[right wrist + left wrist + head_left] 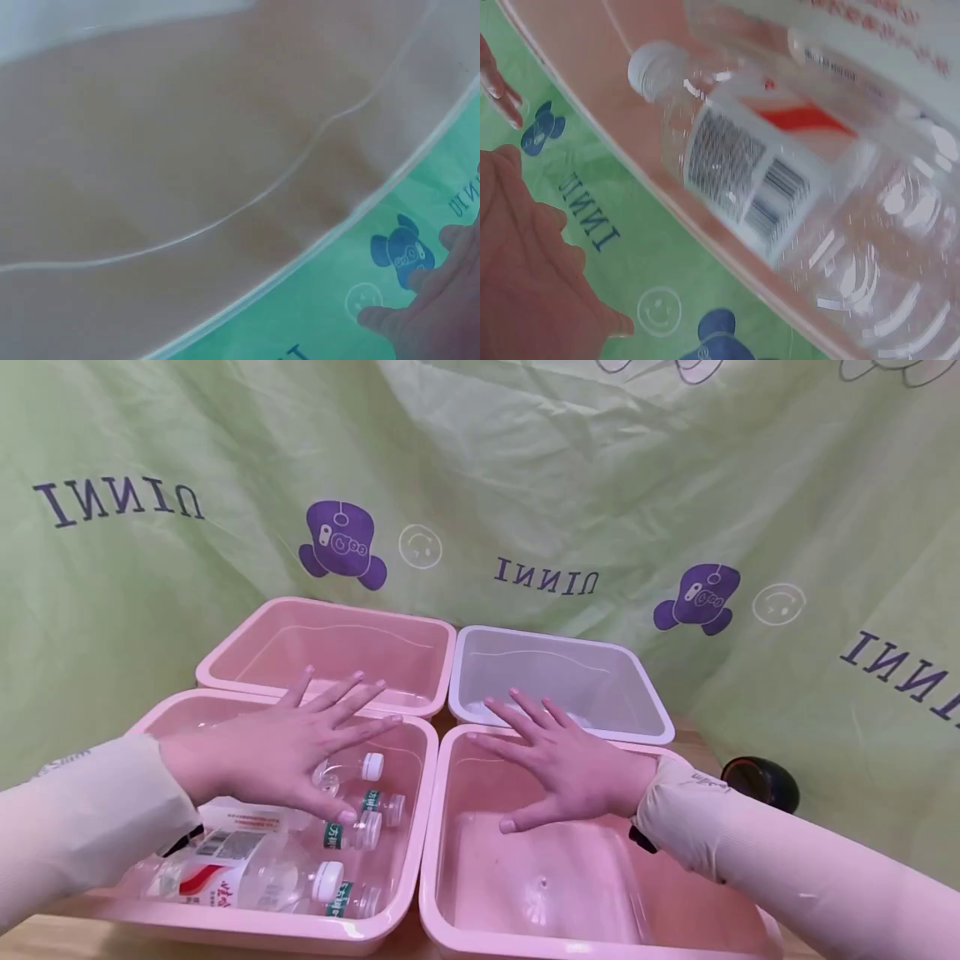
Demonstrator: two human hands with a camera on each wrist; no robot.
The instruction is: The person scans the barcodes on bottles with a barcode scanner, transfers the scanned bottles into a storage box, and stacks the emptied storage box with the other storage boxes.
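In the head view, the left hand (270, 752) is spread wide, palm down, above the near-left pink bin (420, 827). Below it lie clear plastic bottles: a large bottle with a red-and-white barcode label (262, 870), on its side under the wrist with its white cap to the right, and small green-labelled bottles (334, 836) beneath and beyond the thumb. A white-capped clear bottle (341, 770) shows below the fingers. The right hand (573, 768) is likewise spread wide, over the near-right pink bin (435, 877). Behind stand the far-left pink bin (330, 610) and the pale grey bin (562, 639), with a green printed cloth (480, 468) at the back and a dark round container (776, 785) near the right sleeve.

In the left wrist view, the left hand shows at lower left, apart from the barcode-labelled bottle, with the bin's rim and cloth between.

In the right wrist view, the right hand sits at the lower right edge, one finger extended; a bin's inner wall (172, 150) fills most of the picture.
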